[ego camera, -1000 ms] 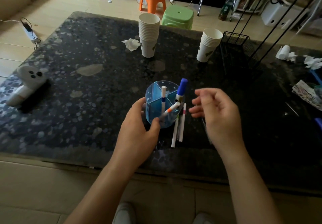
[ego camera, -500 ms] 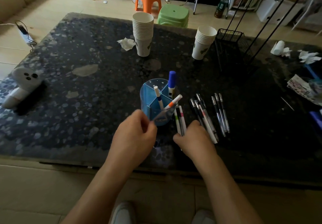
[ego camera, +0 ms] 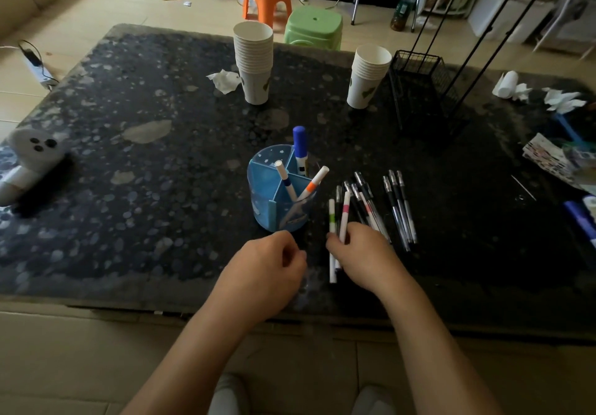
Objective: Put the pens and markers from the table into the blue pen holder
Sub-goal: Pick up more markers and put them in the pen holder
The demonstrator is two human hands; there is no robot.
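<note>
The round blue pen holder (ego camera: 269,201) stands near the table's front edge. Inside it are a thick blue-capped marker (ego camera: 300,145), a white pen with a blue band (ego camera: 285,182) and a white pen with an orange band (ego camera: 312,182). Just right of it lie a white marker with a green band (ego camera: 332,221) and several black and clear pens (ego camera: 398,208). My right hand (ego camera: 361,258) pinches a white marker with a pink band (ego camera: 344,214), its tip raised. My left hand (ego camera: 261,272) hovers curled in front of the holder, touching nothing.
Two stacks of paper cups (ego camera: 254,59) (ego camera: 367,76) stand at the back, with a black wire basket (ego camera: 419,89) to their right. A white toy (ego camera: 29,159) lies at the left edge. Crumpled tissues and papers (ego camera: 548,156) sit at the right.
My right hand came down from above the holder to the markers beside it and closed on the pink-banded one. My left hand let go of the holder and drew back slightly.
</note>
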